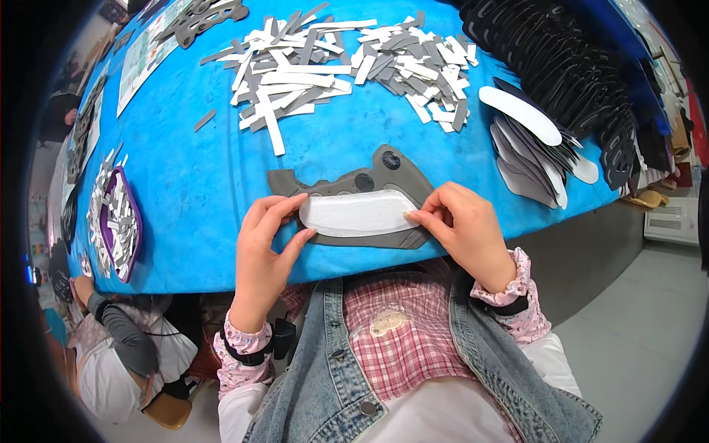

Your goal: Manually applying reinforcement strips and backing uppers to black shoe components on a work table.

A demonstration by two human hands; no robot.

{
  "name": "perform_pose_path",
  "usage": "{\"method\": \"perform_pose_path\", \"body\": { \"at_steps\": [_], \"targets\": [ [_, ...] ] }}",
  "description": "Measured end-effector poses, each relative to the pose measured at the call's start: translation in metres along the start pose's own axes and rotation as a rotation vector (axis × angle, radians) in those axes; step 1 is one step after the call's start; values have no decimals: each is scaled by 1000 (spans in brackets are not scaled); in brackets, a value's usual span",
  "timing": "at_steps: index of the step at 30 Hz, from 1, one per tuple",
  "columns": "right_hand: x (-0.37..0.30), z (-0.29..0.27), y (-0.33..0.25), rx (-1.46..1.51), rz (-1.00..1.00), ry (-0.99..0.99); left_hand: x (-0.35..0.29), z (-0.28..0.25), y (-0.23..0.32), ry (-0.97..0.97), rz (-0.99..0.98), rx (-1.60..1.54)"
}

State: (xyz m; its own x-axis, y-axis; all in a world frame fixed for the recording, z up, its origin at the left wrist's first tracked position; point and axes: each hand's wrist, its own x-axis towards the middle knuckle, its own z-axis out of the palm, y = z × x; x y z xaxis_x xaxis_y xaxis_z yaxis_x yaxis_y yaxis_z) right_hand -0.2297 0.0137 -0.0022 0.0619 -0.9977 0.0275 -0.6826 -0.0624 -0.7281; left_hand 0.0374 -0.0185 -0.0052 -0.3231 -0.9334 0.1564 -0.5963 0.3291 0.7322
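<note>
A white, elongated pad (358,213) with rounded ends lies over a dark grey, curved foam piece (399,179) near the table's front edge. Two black round patches, one of them a disc (391,160), sit on the foam's upper part. My left hand (267,244) grips the pad's left end, thumb at the lower edge and fingers at the upper. At the opposite end, my right hand (464,230) pinches the pad's corner between thumb and index finger. The pad covers the middle of the foam piece.
Two heaps of white and grey strips, a left heap (288,74) and a right heap (417,70), lie across the blue table (185,177). Stacked white and grey pads (528,151) and black cut pieces (554,74) stand right. A purple-rimmed container (122,221) of strips and a co-worker's arm (122,332) are left.
</note>
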Motion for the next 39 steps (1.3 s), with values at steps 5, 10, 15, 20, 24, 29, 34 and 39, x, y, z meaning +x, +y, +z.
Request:
{"method": "perform_pose_path", "body": {
  "at_steps": [5, 10, 15, 20, 24, 29, 34, 39],
  "targets": [
    [6, 1, -1, -87, -12, -13, 2, 2, -1, 55, -50, -45],
    [9, -3, -1, -61, -6, -41, 4, 5, -3, 70, -50, -23],
    [11, -4, -1, -65, -4, -57, 7, 4, -1, 59, -62, -9],
    [12, -4, -3, -82, 9, -65, 8, 4, -2, 62, -60, 1],
    [13, -5, -1, -83, 3, -71, 9, 3, 0, 49, -54, 8],
    [12, -6, -6, -102, 82, -115, 8, 5, 14, 74, 68, 312],
    [3, 11, -4, -355, -328, 22, -19, 32, 23, -123, 245, 364],
    [-18, 26, -10, -513, -558, -36, -25, 26, 27, -140, 215, 322]
  ]
}}
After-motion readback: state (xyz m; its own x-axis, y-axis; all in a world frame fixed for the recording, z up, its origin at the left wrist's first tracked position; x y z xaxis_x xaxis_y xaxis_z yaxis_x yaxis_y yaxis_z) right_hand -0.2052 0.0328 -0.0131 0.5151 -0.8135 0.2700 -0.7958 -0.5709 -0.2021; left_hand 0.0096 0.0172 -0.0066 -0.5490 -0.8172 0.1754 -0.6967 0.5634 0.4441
